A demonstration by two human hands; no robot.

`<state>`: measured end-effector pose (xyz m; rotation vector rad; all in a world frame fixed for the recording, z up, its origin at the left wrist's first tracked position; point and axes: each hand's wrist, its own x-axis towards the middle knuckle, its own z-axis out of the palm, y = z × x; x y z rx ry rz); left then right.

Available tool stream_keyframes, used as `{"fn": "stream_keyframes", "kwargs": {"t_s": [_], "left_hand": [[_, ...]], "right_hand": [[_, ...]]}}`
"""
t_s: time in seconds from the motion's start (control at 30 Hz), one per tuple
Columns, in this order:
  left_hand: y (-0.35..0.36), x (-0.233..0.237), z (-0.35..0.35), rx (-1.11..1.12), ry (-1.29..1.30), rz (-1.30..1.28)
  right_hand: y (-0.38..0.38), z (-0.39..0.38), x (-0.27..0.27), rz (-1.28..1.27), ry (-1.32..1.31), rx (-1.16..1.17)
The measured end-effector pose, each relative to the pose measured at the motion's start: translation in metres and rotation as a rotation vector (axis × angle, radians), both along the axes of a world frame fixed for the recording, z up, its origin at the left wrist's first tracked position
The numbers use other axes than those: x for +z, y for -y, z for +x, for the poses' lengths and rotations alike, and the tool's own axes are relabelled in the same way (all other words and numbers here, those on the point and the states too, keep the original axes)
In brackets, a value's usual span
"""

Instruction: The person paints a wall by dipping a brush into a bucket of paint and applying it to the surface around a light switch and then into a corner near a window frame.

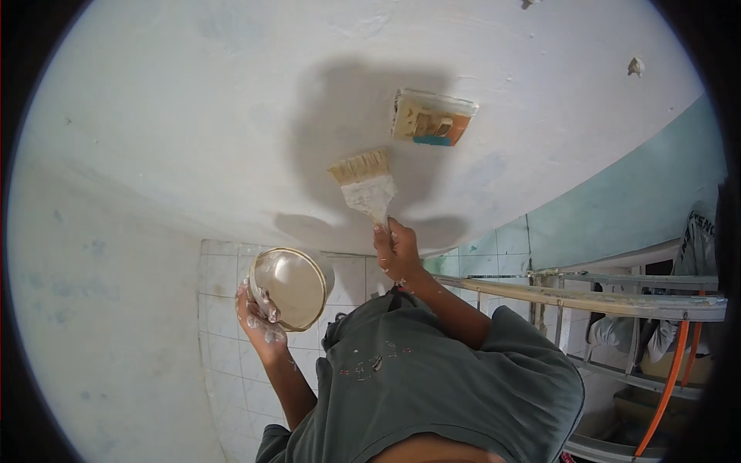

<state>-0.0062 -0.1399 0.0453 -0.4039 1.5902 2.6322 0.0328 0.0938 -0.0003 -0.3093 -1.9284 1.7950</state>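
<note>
My right hand is closed round the handle of a wide paintbrush. The brush points up toward the wall, its pale bristles fanned and its lower part caked in white paint. At the left, my left hand grips a round bucket by its rim, the thumb hooked over the edge. The bucket is tilted so that its pale inside shows. White paint spots both hands. Just above the brush, a switch box with a paint-smeared frame and orange and blue patches sits in the white wall.
A metal ladder with orange straps stands at the right, close to my right arm. Behind it are grey cloth or bags. Pale tiles lie below. A small lump sticks out of the wall at upper right.
</note>
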Motion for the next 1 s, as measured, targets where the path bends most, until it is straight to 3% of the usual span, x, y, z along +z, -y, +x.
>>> {"fn": "stream_keyframes", "kwargs": {"t_s": [0.13,0.27,0.4,0.47,0.63,0.73,1.0], "left_hand": [[0.009,-0.011,-0.004,-0.047,0.028,-0.016],[0.010,-0.013,-0.007,-0.055,0.044,0.020],[0.018,-0.017,-0.010,-0.087,0.095,-0.015],[0.021,-0.019,-0.012,-0.136,0.091,-0.020],[0.019,-0.007,-0.009,-0.205,0.044,-0.054],[0.016,0.004,-0.004,-0.273,-0.013,-0.030],[0.006,0.015,0.003,-0.196,0.014,-0.017]], "right_hand": [[-0.011,0.016,-0.008,0.043,0.032,-0.084],[-0.052,0.038,-0.015,0.473,-0.064,-0.336],[-0.092,0.073,0.052,0.621,0.005,-0.417],[-0.109,0.089,0.091,0.869,0.017,-0.525],[-0.122,0.117,0.171,1.099,0.254,-0.698],[-0.113,0.121,0.200,1.112,0.303,-0.726],[-0.096,0.107,0.184,1.037,0.329,-0.658]]}}
